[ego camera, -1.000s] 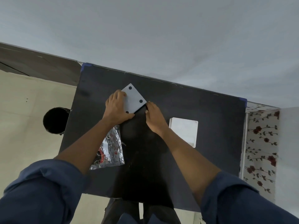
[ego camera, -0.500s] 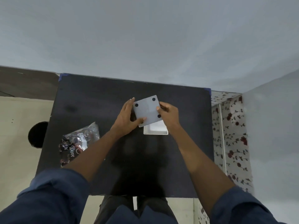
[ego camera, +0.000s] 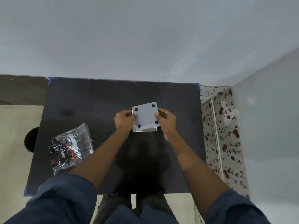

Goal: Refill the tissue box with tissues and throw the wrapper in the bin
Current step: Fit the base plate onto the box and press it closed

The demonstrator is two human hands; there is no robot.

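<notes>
Both hands pinch the flat grey square base panel with four black feet [ego camera: 146,115], left hand [ego camera: 124,119] and right hand [ego camera: 165,119] gripping opposite edges, directly over the open white tissue box [ego camera: 144,129] beneath. Square its corners before pressing down evenly. The crinkled clear wrapper [ego camera: 70,147] lies well left of the grip.

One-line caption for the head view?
Both hands, left and right, set the grey base onto the white box; wrapper lies left.

Readable: "Dove" in white script on the crumpled clear wrapper [ego camera: 71,147], lying on the black counter [ego camera: 100,97] toward 8 o'clock from its middle. Also on the wrapper, a white label patch with small print, too fine to read. No other legible text, numbers or signs anywhere.
</notes>
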